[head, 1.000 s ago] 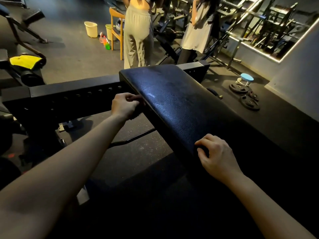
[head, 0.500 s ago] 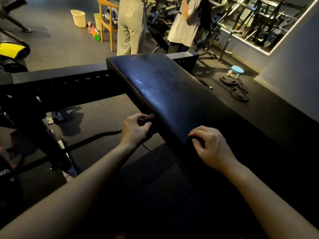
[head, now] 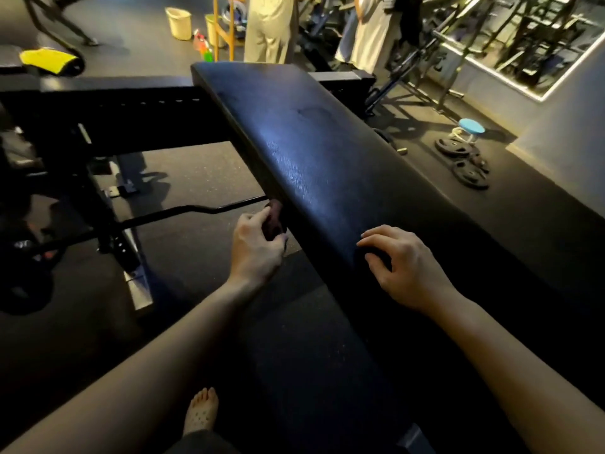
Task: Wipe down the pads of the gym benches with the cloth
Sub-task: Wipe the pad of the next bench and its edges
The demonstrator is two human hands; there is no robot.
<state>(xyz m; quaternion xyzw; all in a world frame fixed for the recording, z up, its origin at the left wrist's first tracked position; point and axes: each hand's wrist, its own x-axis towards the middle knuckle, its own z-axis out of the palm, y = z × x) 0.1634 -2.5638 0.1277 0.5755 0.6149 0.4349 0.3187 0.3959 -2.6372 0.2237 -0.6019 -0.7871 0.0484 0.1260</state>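
A black bench pad [head: 311,152] stretches away between the hands. The left hand [head: 258,247] pinches a small dark cloth [head: 274,217] against the pad's left edge. The right hand [head: 406,267] rests on the pad's top, fingers bent; whether it grips anything cannot be told. Weight plates [head: 465,162] lie on the floor beyond the right hand.

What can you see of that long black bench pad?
The long black bench pad has a grained, leather-like cover with rounded edges and a bluish sheen. It runs away from the viewer, across a black metal frame. The right hand rests on top; the left hand pinches a dark cloth at its left side.
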